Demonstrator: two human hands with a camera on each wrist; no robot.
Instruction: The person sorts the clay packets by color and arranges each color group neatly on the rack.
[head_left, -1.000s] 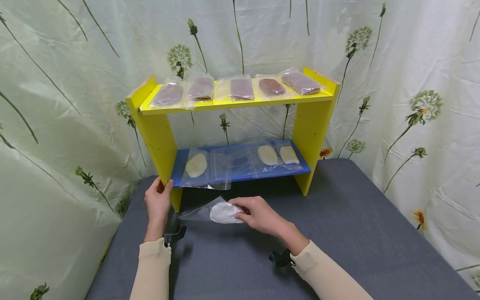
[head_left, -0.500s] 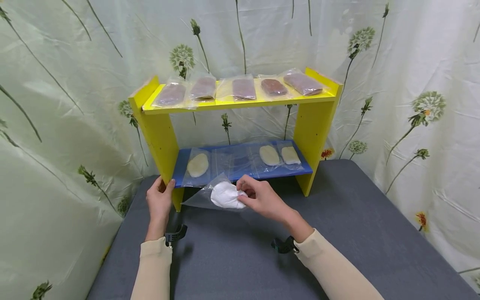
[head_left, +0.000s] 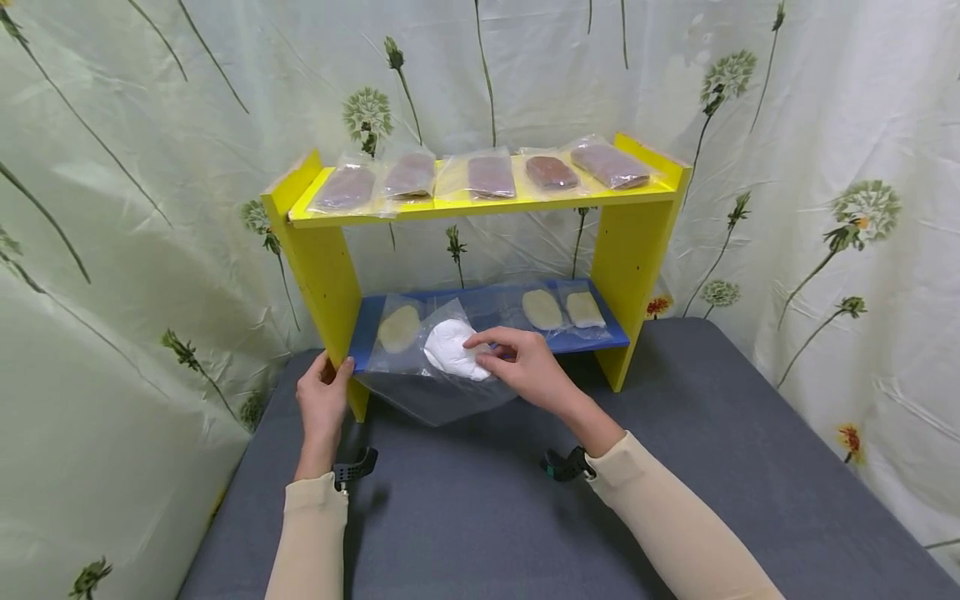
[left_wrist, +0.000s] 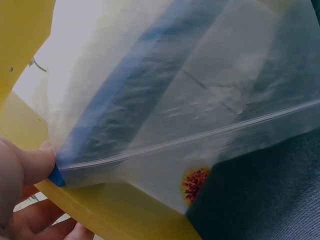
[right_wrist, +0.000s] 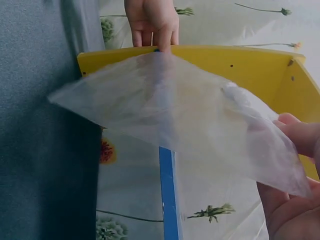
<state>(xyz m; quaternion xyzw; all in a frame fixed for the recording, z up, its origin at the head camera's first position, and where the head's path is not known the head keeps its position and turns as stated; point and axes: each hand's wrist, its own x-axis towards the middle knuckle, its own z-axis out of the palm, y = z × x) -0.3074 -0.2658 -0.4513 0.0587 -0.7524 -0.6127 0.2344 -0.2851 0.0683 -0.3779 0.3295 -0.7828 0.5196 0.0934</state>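
Note:
My right hand [head_left: 531, 363] pinches a clear zip bag [head_left: 427, 400] by the corner where a white, rounded, flat piece [head_left: 450, 346] lies inside. The bag's loose end hangs over the front edge of the blue lower shelf [head_left: 358, 337]. In the right wrist view the bag [right_wrist: 200, 115] spreads across the blue edge. My left hand [head_left: 324, 404] grips the left side panel [head_left: 315, 283] of the yellow shelf unit. In the left wrist view its thumb [left_wrist: 37, 165] lies by the blue shelf's corner, with the other fingers behind the panel.
On the lower shelf lie bagged pale pieces: an oval [head_left: 399, 328] at left, another oval [head_left: 542, 309] and a squarish one [head_left: 584, 309] at right. Several bagged reddish-brown pieces [head_left: 491, 177] line the yellow top shelf [head_left: 442, 208]. A grey cloth surface [head_left: 465, 517] lies beneath.
My right hand has lifted the bag with the white piece from below the lower shelf up to its front edge, and the bag's loose end has swung downward. The left hand keeps its grip.

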